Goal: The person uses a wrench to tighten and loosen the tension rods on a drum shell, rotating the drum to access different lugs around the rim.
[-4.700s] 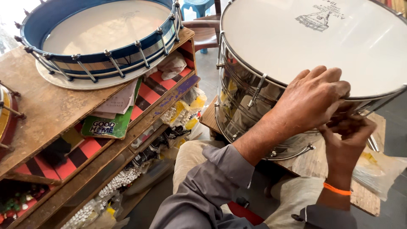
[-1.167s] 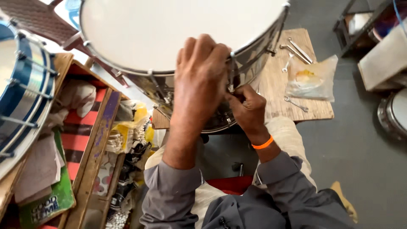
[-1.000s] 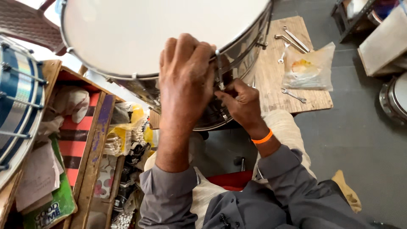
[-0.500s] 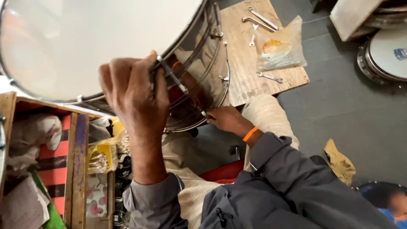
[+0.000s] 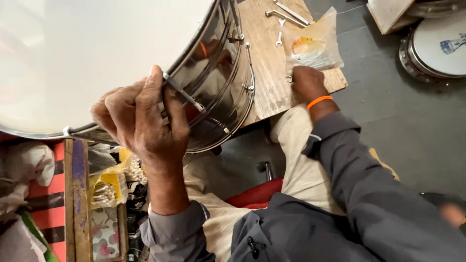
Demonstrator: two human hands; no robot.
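Large steel-shelled drum with white skin (image 5: 213,82) fills upper left of frame, tilted on its side across the person's lap and a pale wooden board (image 5: 272,73).

Left hand (image 5: 141,121): centre-left, fingers curled tight over the drum's metal rim, thumb beside a thin tension rod (image 5: 187,94). Clamped on hoop and rod; steadying, by the look of it.

Right hand (image 5: 306,82): upper centre-right, orange band at wrist, resting on the board at the edge of a crinkled clear plastic bag (image 5: 313,46) with small yellowish contents. Fingers bent under; cannot tell if they pinch anything.

Progress (judgement): skin seated, hoop on, several rods already along the shell; fitting or tightening looks part-way, with hardware left in the bag.

Materials: shell mirror-polished, ribbed. Small spanners (image 5: 286,17) lie at top of board. A second white-headed drum (image 5: 437,46) on grey floor, upper right.
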